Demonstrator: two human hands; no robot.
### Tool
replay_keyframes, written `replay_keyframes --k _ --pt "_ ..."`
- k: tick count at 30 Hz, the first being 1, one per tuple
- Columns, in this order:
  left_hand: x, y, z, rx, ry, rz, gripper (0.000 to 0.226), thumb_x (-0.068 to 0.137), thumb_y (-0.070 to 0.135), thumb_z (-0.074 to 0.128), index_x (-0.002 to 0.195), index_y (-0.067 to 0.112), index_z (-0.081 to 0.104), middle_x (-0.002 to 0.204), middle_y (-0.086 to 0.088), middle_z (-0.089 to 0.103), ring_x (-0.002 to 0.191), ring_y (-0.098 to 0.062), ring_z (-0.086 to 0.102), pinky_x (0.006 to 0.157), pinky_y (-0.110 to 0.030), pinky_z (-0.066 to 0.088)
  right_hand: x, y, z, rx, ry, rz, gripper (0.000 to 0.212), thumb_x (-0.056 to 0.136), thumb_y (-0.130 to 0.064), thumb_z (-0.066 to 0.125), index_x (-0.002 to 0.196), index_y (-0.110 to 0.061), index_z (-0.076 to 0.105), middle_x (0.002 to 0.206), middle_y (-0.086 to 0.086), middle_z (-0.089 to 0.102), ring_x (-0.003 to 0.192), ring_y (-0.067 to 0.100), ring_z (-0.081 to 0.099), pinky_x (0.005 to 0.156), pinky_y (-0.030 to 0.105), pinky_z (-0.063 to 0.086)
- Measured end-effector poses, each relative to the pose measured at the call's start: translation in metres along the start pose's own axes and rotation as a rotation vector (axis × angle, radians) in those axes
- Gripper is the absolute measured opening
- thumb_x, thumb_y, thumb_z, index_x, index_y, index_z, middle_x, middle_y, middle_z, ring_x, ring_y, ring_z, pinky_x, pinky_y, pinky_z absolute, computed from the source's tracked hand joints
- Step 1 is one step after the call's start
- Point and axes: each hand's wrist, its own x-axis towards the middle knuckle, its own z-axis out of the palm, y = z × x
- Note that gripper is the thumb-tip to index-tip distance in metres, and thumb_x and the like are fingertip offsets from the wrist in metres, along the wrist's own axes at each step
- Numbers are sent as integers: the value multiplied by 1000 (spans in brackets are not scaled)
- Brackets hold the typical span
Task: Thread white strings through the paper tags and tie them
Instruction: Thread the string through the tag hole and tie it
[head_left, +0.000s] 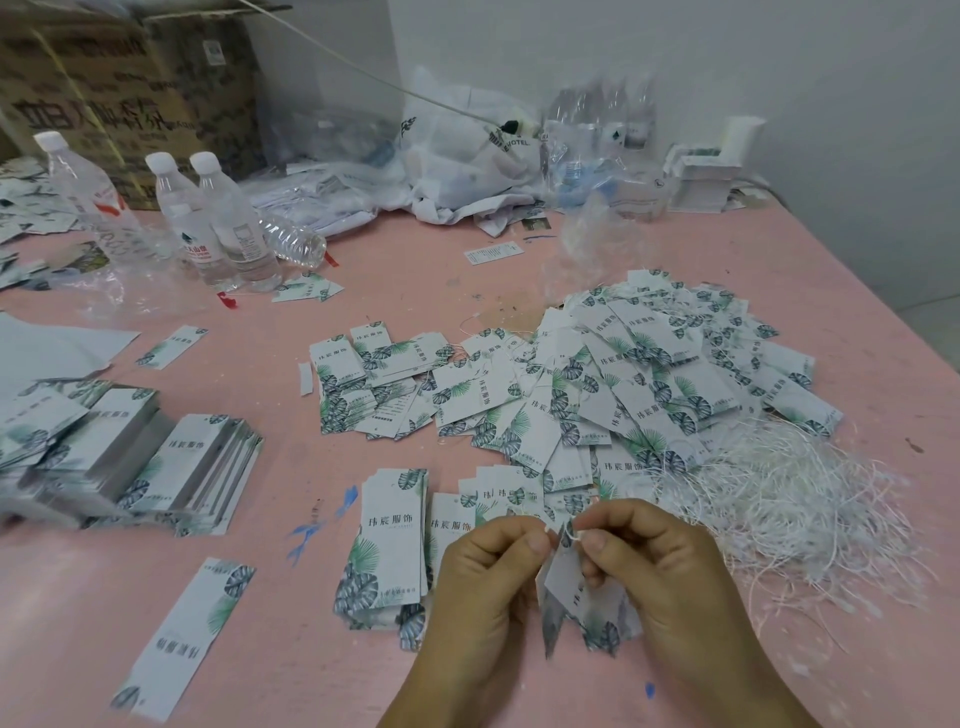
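A small white paper tag with green leaf print (569, 582) was held above the pink bench (519, 270), the left hand (488, 577) and right hand (654, 566) each pinched on an end of a thin white string (570, 531) at its top. Uneven pulling could probably have slipped the knot or torn the hole.

A pink-topped desk (395, 280) fills most of the view, its surface marked with blue scribbles and small scuffs. Behind the desk a plain pale wall (675, 47) runs across the back and turns at a corner to continue along the desk's right edge. At the desk's far left corner a large brown cardboard box (130, 93) with dark printed characters stands against the wall. Beyond the desk's right edge a strip of pale floor (930, 332) shows. The light is soft and even.
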Motion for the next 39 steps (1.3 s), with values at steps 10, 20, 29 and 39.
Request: replay_keyframes --k 10,20,29,39 --pt "-1 -5 -4 146 49 72 40 61 34 92 74 2 71 70 -22 56 71 -36 43 69 -42 36 -4 -3 11 -78 38 -56 14 74 -19 71 85 -26 74 65 10 69 59 14 63 59 21 53" --pt "-1 -5 -6 214 46 131 37 60 39 92 70 9 71 59 -15 58 60 -24 47 60 -34 40 -8 -6 18 -70 108 -103 13 73 -24 75 85 -29 77 65 12 68 57 13 64 58 20 54" --pt "-2 -3 -5 254 39 161 36 59 42 90 68 12 71 55 -13 54 54 -20 44 53 -27 38 -8 -9 23 -106 115 -175 18 78 -18 77 84 -34 77 71 2 69 59 6 62 58 15 51" --pt "-3 -2 -4 250 56 158 26 64 33 86 67 12 71 55 -13 54 55 -20 44 55 -30 38 -9 -10 24 -91 127 -188 21 76 -16 76 84 -35 77 73 -1 70 60 5 63 59 15 51"
